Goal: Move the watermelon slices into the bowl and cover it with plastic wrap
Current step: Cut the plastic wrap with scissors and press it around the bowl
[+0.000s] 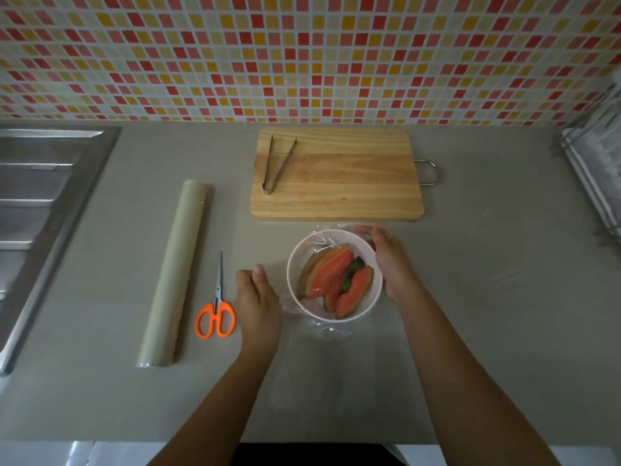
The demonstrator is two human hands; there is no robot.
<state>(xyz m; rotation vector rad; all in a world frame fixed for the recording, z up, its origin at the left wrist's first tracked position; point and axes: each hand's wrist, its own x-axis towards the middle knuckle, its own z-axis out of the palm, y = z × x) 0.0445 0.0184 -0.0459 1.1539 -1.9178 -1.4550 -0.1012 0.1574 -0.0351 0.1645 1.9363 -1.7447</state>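
A white bowl (297, 260) sits on the grey counter, holding several red watermelon slices (331, 275) with green rinds. A clear sheet of plastic wrap (331, 331) lies over the bowl and crinkles around its rim. My right hand (391, 260) presses against the bowl's right side, fingers curled over the wrap at the far rim. My left hand (257, 301) hovers just left of the bowl with its fingers loosely curled; whether it pinches the wrap's edge is unclear.
The plastic wrap roll (176, 274) lies left of the hands, with orange-handled scissors (216, 307) beside it. A wooden cutting board (336, 174) with metal tongs (277, 166) is behind the bowl. A steel sink (43, 203) is at the far left, a rack (596, 163) at the right edge.
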